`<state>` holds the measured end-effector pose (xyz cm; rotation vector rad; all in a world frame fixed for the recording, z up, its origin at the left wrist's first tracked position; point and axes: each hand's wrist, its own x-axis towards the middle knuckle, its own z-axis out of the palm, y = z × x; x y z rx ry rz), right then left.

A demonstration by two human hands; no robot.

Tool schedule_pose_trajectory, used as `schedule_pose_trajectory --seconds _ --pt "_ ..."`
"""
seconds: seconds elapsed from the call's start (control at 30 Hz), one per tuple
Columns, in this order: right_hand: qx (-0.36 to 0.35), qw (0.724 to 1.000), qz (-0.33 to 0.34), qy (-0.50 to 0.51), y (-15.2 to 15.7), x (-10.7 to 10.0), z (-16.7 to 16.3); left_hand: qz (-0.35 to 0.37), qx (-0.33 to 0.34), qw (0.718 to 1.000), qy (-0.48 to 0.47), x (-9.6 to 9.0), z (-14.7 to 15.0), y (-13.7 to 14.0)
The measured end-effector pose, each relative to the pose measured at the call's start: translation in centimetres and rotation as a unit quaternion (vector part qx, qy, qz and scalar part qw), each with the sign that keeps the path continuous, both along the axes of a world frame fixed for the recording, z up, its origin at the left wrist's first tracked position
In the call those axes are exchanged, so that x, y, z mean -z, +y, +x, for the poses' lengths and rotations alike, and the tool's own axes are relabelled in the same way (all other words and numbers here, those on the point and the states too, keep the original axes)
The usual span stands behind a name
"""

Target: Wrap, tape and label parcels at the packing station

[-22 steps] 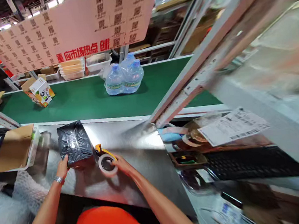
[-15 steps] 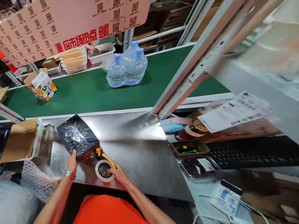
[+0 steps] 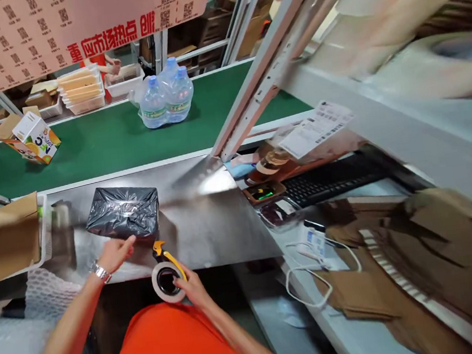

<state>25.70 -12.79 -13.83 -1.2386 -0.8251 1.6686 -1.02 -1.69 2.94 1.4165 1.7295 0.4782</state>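
A parcel wrapped in shiny black plastic (image 3: 124, 209) lies on the metal worktop. At its near edge is my left hand (image 3: 116, 254), wrist banded by a metal watch, its fingers curled together with the thumb on top. Whether those fingers pinch anything, or touch the plastic, I cannot make out. My right hand (image 3: 191, 287) grips a yellow tape dispenser (image 3: 169, 258) carrying a large roll of tape, just in front of the parcel and apart from it.
Beyond the metal worktop (image 3: 209, 237) runs a green conveyor (image 3: 104, 143) bearing wrapped water bottles (image 3: 167, 97) and a juice carton (image 3: 38, 140). A white basket with cardboard (image 3: 13, 242) stands left. A metal post (image 3: 246, 85), keyboard (image 3: 325, 181) and flattened cardboard (image 3: 436, 251) are right.
The black parcel has turned so its long side faces me. My left hand has come off its left corner to the near edge, fingers now curled. My right hand still holds the tape dispenser.
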Motion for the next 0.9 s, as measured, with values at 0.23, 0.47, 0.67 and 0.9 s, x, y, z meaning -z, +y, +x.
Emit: schedule_pose_trajectory --seconds 0.23,0.47,0.67,0.9 --pt "0.212 0.974 -0.069 0.044 -0.4 -0.4 -8.3 0.185 -0.066 0.967 0.161 -3.0 -6.9 10.5" --pt "0.260 0.964 -0.057 0.021 9.9 -3.6 -4.0 0.187 0.046 0.963 0.187 3.4 -1.8 5.3" --pt "0.257 0.965 -0.039 -0.017 12.5 -4.3 -3.1 0.243 0.045 0.926 0.284 3.4 2.9 1.9" --pt "0.083 0.995 0.039 -0.045 -1.5 -1.4 -11.5 0.234 0.070 0.928 0.282 2.3 2.8 2.4"
